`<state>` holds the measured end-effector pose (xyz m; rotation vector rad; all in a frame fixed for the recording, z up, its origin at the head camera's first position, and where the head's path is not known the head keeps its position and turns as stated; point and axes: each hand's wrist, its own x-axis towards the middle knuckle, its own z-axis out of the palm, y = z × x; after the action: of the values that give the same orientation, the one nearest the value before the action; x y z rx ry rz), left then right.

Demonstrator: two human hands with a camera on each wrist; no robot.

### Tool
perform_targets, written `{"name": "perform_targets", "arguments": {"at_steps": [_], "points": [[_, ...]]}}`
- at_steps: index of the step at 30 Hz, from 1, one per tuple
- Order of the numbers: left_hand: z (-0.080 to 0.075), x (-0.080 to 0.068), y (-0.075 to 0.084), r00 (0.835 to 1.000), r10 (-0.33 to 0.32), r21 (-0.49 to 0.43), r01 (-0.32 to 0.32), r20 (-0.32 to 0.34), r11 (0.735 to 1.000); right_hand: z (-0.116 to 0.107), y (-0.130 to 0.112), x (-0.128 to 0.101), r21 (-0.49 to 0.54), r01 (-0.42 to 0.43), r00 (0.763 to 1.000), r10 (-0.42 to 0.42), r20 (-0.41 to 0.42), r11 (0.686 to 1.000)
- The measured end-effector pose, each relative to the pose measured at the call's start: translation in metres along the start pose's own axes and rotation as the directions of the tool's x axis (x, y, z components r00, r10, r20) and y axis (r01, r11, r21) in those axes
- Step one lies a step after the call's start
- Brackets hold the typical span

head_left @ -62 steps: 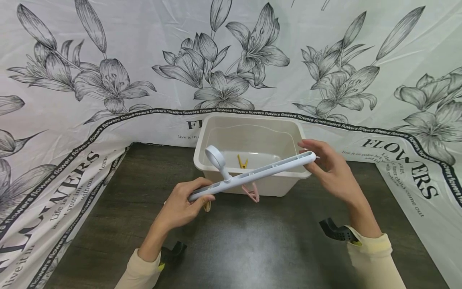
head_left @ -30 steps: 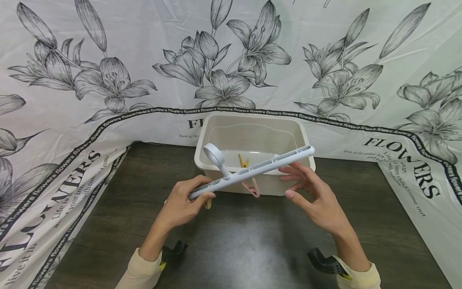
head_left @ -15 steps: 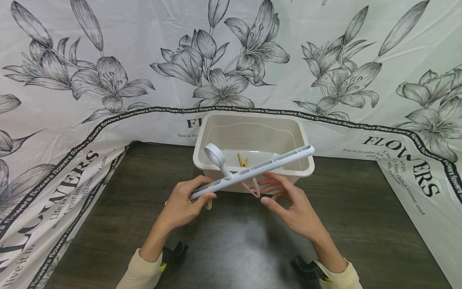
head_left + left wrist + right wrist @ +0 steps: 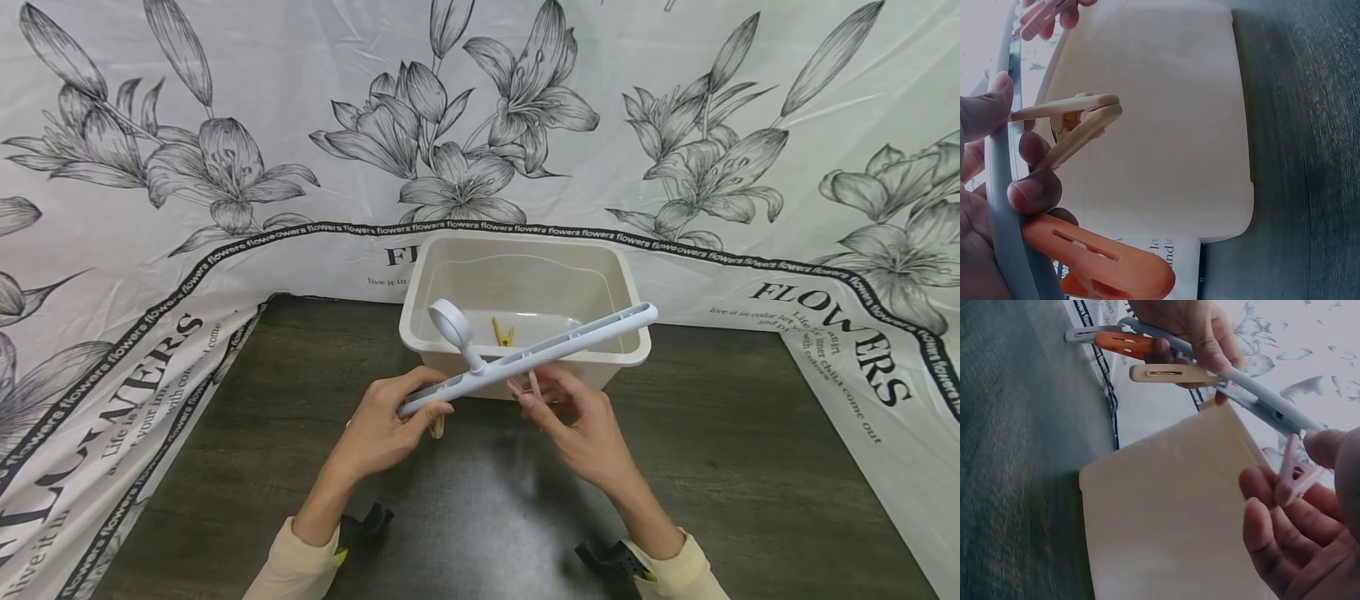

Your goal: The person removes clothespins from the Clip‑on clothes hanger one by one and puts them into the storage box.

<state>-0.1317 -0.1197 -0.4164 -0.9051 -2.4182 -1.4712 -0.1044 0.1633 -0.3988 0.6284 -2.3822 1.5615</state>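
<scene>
A pale blue-grey plastic hanger bar (image 4: 558, 343) with a round loop (image 4: 450, 323) is held slanted in front of the bin. My left hand (image 4: 390, 421) grips its lower left end, thumb on top and fingers beneath. From the bar hang a pink clothespin (image 4: 1294, 478), a beige clothespin (image 4: 1085, 122), an orange clothespin (image 4: 1104, 259) and a grey clothespin (image 4: 1082, 334). My right hand (image 4: 588, 425) is under the bar, its thumb and fingers around the pink clothespin. The bar partly hides those fingertips in the head view.
A cream plastic bin (image 4: 637, 354) stands at the back of the dark wood table (image 4: 750, 467), against a flower-printed curtain (image 4: 300, 108). Inside the bin lies a yellow clothespin (image 4: 501, 332). Black wrist mounts (image 4: 607, 557) stick out beneath both forearms.
My right hand has left the bar's right end and moved left and down to the pink clothespin. My left hand has kept its grip, and the bar has barely shifted.
</scene>
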Motion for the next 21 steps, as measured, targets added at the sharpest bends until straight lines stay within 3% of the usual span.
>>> {"name": "perform_targets", "arguments": {"at_steps": [11,21], "points": [[0.0,0.0,0.001,1.0,-0.002,-0.006,0.002,-0.026,1.0,0.001,0.002,0.001,-0.024,0.07,0.994,-0.072,-0.085,0.997],[0.0,0.001,0.002,0.999,0.032,-0.013,-0.033,-0.033,0.999,-0.007,0.002,0.002,0.056,0.127,0.987,-0.12,-0.11,0.99]]}}
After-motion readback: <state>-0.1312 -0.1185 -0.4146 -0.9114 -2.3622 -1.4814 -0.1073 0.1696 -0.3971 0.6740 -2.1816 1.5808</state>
